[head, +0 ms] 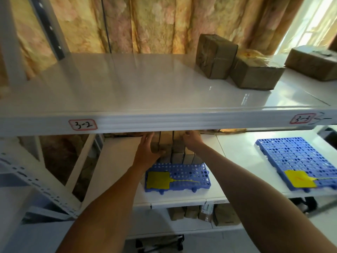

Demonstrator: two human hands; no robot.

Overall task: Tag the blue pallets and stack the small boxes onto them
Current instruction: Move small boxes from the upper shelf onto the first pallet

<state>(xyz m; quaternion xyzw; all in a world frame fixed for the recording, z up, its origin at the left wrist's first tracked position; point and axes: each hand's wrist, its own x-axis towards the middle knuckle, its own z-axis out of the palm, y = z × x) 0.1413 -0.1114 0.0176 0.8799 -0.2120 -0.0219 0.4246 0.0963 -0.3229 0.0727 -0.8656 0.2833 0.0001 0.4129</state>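
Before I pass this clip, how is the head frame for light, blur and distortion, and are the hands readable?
Head view: window at upper right is blown out; glare streaks the upper shelf; wide-angle bends the shelf edge; the frame is soft throughout. Left hand and right hand sit in shade under that shelf against the small boxes, fingers hard to read. Yellow tags on both blue pallets stay clear.
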